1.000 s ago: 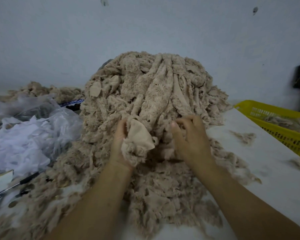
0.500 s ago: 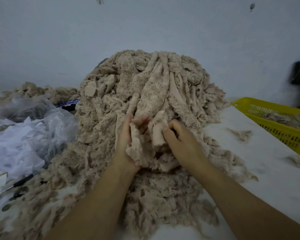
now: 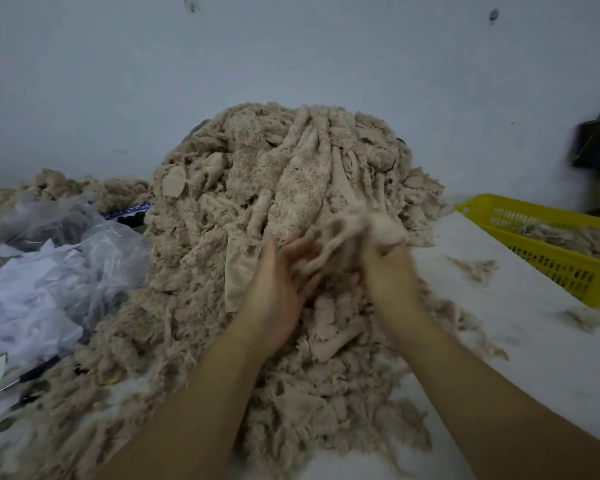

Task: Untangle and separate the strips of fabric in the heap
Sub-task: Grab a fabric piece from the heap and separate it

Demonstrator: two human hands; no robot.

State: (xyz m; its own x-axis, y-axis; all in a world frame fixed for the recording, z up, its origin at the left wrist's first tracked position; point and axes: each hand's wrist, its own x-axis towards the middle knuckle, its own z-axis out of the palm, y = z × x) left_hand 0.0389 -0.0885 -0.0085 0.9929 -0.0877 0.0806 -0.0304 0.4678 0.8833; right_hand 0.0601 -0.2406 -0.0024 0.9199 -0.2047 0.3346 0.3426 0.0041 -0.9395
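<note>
Right hand [image 3: 387, 271], blurred, grips a fabric strip [image 3: 368, 221] at frame centre; left hand [image 3: 276, 292], fingers straight, rests beside it on the heap [image 3: 243, 202]. Plastic bags [image 3: 49, 271] at left, yellow basket [image 3: 551, 271] at right.

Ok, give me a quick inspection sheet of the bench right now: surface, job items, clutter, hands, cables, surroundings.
Surface: white tabletop, loose beige tufts scattered on it.
Job's things: tall heap of beige fuzzy fabric strips, tangled; smaller beige pile back left.
Clutter: crumpled clear plastic bags left; yellow plastic basket right, holding strips; black pen-like tool lower left.
Hands: right hand grips a blurred beige clump raised before the heap; left hand beside it, grip unclear.
Cables: nothing seen.
Surroundings: pale grey wall; dark bag at right.
</note>
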